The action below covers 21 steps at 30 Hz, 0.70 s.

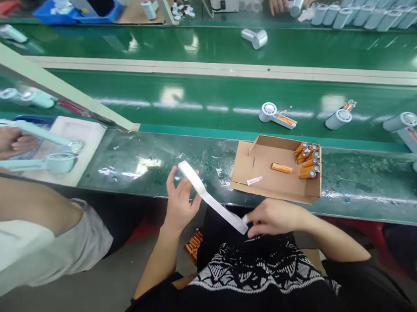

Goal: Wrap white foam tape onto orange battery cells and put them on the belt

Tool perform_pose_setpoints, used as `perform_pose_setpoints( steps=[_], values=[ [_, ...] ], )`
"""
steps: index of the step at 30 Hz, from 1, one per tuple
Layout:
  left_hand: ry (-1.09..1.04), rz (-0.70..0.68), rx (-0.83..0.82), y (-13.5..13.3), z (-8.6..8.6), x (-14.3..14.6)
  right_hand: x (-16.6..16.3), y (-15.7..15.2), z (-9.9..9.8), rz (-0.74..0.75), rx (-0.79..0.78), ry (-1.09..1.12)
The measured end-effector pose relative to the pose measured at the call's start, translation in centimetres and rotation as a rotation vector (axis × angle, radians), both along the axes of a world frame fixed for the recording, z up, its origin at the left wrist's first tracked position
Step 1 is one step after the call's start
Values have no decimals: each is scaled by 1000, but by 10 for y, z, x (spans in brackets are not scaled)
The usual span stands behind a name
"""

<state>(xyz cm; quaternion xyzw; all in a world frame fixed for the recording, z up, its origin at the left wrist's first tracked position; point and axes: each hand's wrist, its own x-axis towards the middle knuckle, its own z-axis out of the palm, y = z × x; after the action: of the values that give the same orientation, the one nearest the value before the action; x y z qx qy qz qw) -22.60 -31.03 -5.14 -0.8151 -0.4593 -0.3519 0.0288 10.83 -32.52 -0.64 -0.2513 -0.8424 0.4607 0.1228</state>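
Mid-frame: left hand and right hand pinching white strip ends; likely peeling, next needs clean separation.

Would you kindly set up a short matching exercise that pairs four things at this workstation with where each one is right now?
Things:
1. white strip
2. orange cells
3. small pink label
4. lone grey cylinder

Places:
A. on the far green belt
B. stretched between the left hand and the right hand
C. flat on the floor of the cardboard tray, near its front edge
D. piled in the tray's right corner

Pairs: 1-B, 2-D, 3-C, 4-A
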Motion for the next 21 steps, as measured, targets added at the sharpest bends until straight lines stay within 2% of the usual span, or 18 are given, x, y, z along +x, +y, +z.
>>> perform_pose_setpoints(
  steps=[4, 6, 8, 10, 14, 16, 18, 21],
  values=[
    [-52, -79, -50, -11, -9, 20, 38, 34, 7, -572, 470, -507],
    [-56, -131, -46, -14, -9, 33, 50, 49, 4, -654, 548, -794],
    [-37, -173, -39, -14, -5, 44, 57, 58, -2, -647, 468, -918],
    [-8, -207, -25, -13, -1, 53, 60, 58, -5, -692, 352, -733],
    [37, -258, 1, -13, 6, 66, 52, 44, -1, -881, 83, 228],
    [66, -285, 0, -15, 8, 71, 40, 35, 2, -940, -8, 549],
    [83, -302, 1, -16, 7, 75, 25, 26, 2, -1008, -45, 692],
    [86, -301, 10, -19, 4, 78, 3, 14, -4, -1056, -81, 754]
  ],
)
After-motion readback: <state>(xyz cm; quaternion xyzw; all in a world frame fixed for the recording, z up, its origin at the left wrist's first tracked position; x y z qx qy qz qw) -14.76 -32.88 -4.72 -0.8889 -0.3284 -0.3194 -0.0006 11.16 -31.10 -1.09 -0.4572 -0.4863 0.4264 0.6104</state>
